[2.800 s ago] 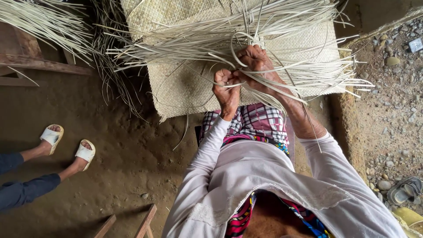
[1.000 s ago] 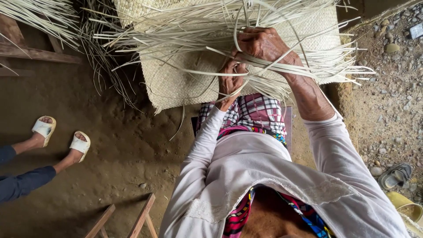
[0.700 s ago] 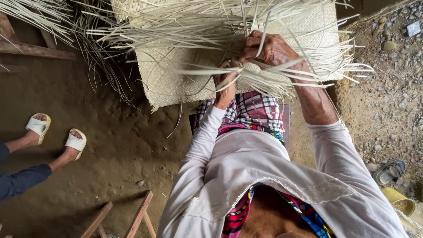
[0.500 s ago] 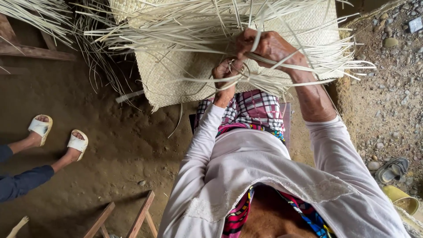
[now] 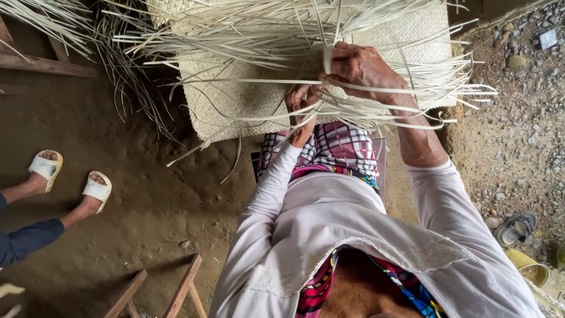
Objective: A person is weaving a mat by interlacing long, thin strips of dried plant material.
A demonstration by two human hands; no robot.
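Pale straw-coloured strips (image 5: pixel 276 35) and woven mat (image 5: pixel 235 106), pink-and-white plaid cloth (image 5: pixel 335 147), white sandals (image 5: pixel 70 179).

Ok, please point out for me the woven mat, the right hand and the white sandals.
woven mat (image 5: pixel 235 112): head view, on the bare woven surface at its lower left.
right hand (image 5: pixel 362 66): head view, on the back of the hand.
white sandals (image 5: pixel 97 189): head view, on the strap of the nearer sandal.

One woven mat (image 5: pixel 235 112) — two white sandals (image 5: pixel 70 179), two wooden frames (image 5: pixel 159 291) — one grey shoe (image 5: pixel 517 227).
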